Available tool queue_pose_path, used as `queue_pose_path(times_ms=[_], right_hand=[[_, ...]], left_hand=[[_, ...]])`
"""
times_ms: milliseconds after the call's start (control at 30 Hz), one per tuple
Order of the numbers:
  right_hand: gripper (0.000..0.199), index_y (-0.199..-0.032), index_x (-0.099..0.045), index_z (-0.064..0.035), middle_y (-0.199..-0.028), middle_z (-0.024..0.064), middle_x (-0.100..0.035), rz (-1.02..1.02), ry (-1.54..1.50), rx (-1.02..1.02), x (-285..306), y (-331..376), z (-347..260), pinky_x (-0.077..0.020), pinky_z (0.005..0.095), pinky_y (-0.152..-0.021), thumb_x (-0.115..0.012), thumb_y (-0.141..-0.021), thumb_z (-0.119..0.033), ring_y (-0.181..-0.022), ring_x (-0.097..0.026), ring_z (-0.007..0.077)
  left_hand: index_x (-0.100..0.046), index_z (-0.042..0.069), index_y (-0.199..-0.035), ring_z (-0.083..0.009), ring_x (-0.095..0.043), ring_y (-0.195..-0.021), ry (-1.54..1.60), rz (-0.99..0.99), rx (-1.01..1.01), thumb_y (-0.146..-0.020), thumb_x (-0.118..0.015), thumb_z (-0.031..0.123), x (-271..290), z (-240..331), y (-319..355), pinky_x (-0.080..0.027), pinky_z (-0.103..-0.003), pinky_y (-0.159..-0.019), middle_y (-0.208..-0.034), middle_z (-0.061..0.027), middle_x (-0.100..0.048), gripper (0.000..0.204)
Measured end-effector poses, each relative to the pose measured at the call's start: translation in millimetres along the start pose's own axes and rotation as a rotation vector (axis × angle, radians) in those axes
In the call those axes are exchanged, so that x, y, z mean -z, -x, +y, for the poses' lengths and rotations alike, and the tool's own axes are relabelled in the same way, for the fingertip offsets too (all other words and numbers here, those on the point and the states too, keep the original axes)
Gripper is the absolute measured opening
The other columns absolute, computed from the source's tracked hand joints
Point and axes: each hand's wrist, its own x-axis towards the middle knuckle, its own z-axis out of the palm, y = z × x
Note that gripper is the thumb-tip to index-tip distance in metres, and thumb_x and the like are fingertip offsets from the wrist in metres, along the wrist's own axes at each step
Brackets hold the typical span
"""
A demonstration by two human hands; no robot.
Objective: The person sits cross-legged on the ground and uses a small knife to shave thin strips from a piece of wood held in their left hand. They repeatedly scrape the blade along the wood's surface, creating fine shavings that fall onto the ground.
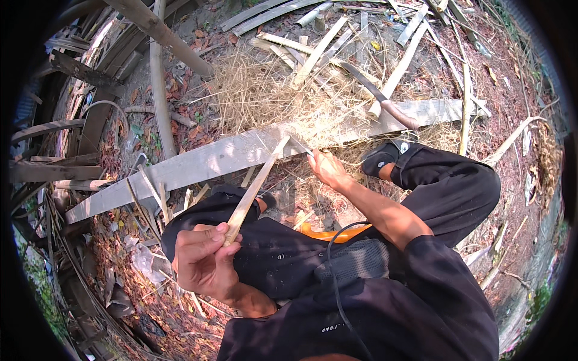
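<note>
My left hand (205,259) is closed in a pinch around the lower end of a flat, pale bamboo strip (257,188). The strip slants up and away from me, its far end over a long grey plank (186,169). Past the plank's near edge, my right hand (328,168) is closed on a small knife, whose thin blade (299,145) points toward the strip's far end. Its handle is hidden in my fingers. A machete (397,113) with a brown wooden handle lies across the right part of the plank, apart from both hands.
Curly bamboo shavings (247,90) are heaped behind and over the plank. Several split bamboo pieces (322,51) lie beyond. Stacked timber (90,114) and a bamboo pole (161,102) are at the left. Something orange (337,233) shows beneath my seat, between my legs.
</note>
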Motion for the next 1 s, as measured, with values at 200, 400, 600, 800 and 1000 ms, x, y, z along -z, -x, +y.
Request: queue_pose_path(times_ms=[200, 400, 600, 800, 1000], right_hand=[[0.027, -0.101, -0.053, -0.0046, -0.075, 0.0268, -0.062, 0.091, -0.132, 0.297, 19.8, -2.7, -11.9, -0.0487, 0.0534, -0.064, -0.048, -0.099, -0.031, -0.073, -0.061, 0.0467], [0.030, -0.101, -0.053, -0.0022, -0.073, 0.0252, -0.064, 0.149, 0.127, 0.211, -21.8, -1.7, 28.4, -0.0525, 0.0520, -0.065, -0.046, -0.100, -0.031, -0.070, -0.064, 0.0454], [0.032, -0.106, -0.054, -0.0005, -0.072, 0.0281, -0.060, -0.078, -0.095, 0.297, 33.4, 4.8, -29.5, -0.0526, 0.0509, -0.066, -0.048, -0.100, -0.031, -0.073, -0.065, 0.0406], [0.027, -0.104, -0.055, -0.0063, -0.071, 0.0219, -0.061, 0.085, 0.140, 0.118, -14.8, -7.4, 23.5, -0.0529, 0.0489, -0.065, -0.048, -0.099, -0.032, -0.069, -0.063, 0.0416], [0.026, -0.106, -0.050, -0.0037, -0.070, 0.0252, -0.060, 0.065, -0.247, 0.334, 22.1, 11.9, -54.8, -0.0478, 0.0527, -0.061, -0.049, -0.099, -0.029, -0.066, -0.059, 0.0461]], left_hand=[[-0.061, -0.006, -0.085, -0.0231, -0.065, -0.061, 0.001, -0.039, -0.017, -0.074, -0.080, 0.000, 2.7, -1.6, 0.5, -0.054, -0.029, -0.054, -0.079, -0.0186, -0.061, 0.023], [-0.065, -0.002, -0.089, -0.0231, -0.066, -0.065, -0.042, -0.158, -0.160, -0.070, -0.081, 0.002, 1.3, -3.6, -8.7, -0.053, -0.030, -0.058, -0.081, -0.0176, -0.065, 0.025], [-0.065, -0.002, -0.089, -0.0235, -0.065, -0.066, -0.045, -0.146, -0.104, -0.069, -0.080, 0.003, 9.3, -5.0, -1.0, -0.051, -0.030, -0.058, -0.081, -0.0175, -0.066, 0.025], [-0.063, -0.004, -0.090, -0.0217, -0.064, -0.063, -0.067, -0.173, -0.139, -0.077, -0.076, 0.002, 6.9, -5.3, -2.6, -0.051, -0.030, -0.057, -0.082, -0.0185, -0.064, 0.020], [-0.056, -0.006, -0.090, -0.0209, -0.061, -0.056, -0.083, 0.063, 0.025, -0.084, -0.071, 0.002, 5.1, -0.7, 1.4, -0.053, -0.027, -0.051, -0.080, -0.0170, -0.055, 0.018]])
